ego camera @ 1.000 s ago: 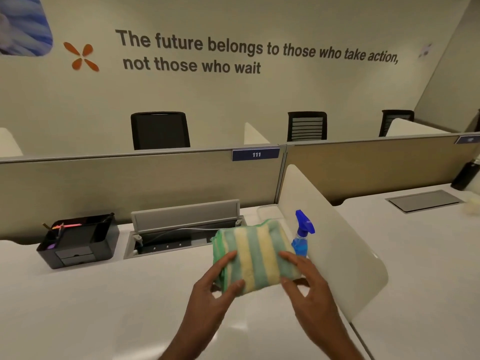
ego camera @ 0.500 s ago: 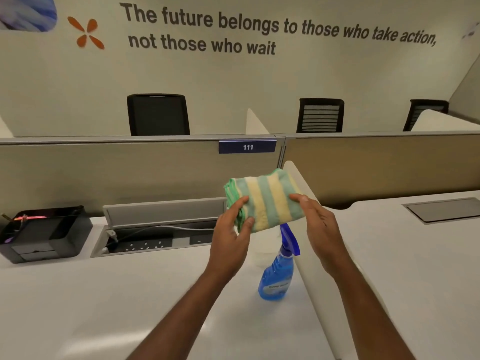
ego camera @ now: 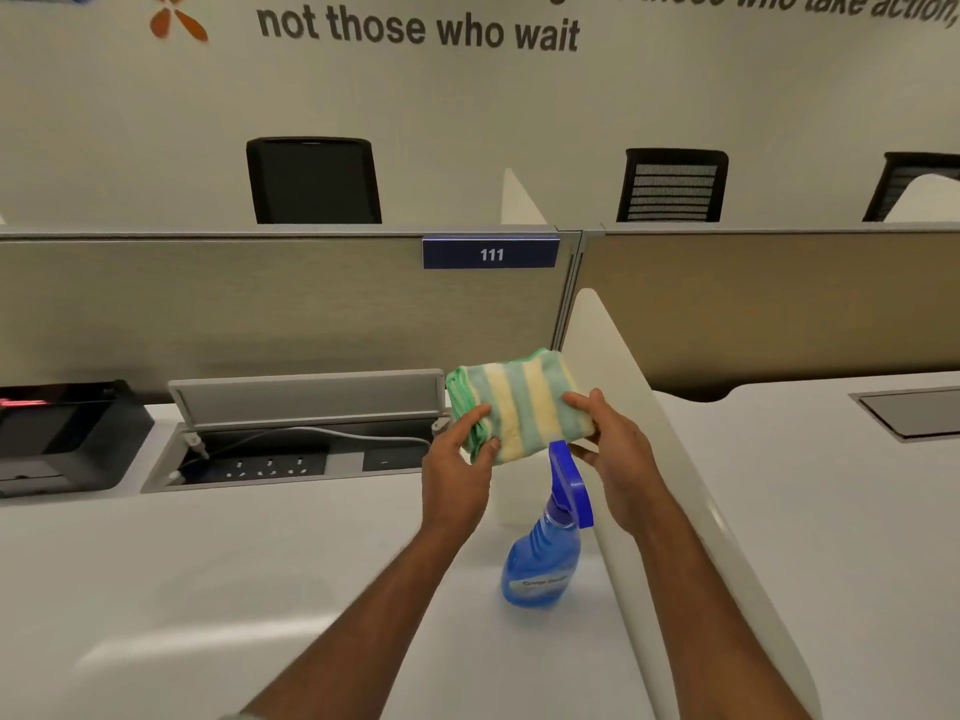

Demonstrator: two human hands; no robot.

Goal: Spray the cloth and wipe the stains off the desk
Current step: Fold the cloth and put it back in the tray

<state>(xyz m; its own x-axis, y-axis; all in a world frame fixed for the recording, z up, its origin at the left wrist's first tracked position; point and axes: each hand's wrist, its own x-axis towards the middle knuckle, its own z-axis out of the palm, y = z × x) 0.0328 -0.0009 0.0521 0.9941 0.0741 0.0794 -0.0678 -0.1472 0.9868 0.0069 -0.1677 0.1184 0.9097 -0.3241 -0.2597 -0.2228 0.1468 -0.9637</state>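
Observation:
A folded cloth [ego camera: 517, 402] with green and yellow stripes is held up in the air above the white desk [ego camera: 218, 589]. My left hand [ego camera: 460, 465] grips its lower left corner and my right hand [ego camera: 613, 449] grips its right edge. A blue spray bottle [ego camera: 545, 558] stands upright on the desk just below the cloth, between my two forearms, its blue trigger head close under the cloth. No stains show on the desk from here.
An open cable tray [ego camera: 291, 449] with sockets lies at the desk's back. A black organiser [ego camera: 57, 439] stands at the far left. A curved white divider [ego camera: 670, 485] runs along the right, close to the bottle. A partition labelled 111 [ego camera: 491, 253] closes the back.
Both hands lifted the cloth off the desk and hold it in the air. The view tilted down and closer, so the spray bottle now shows in full below the cloth.

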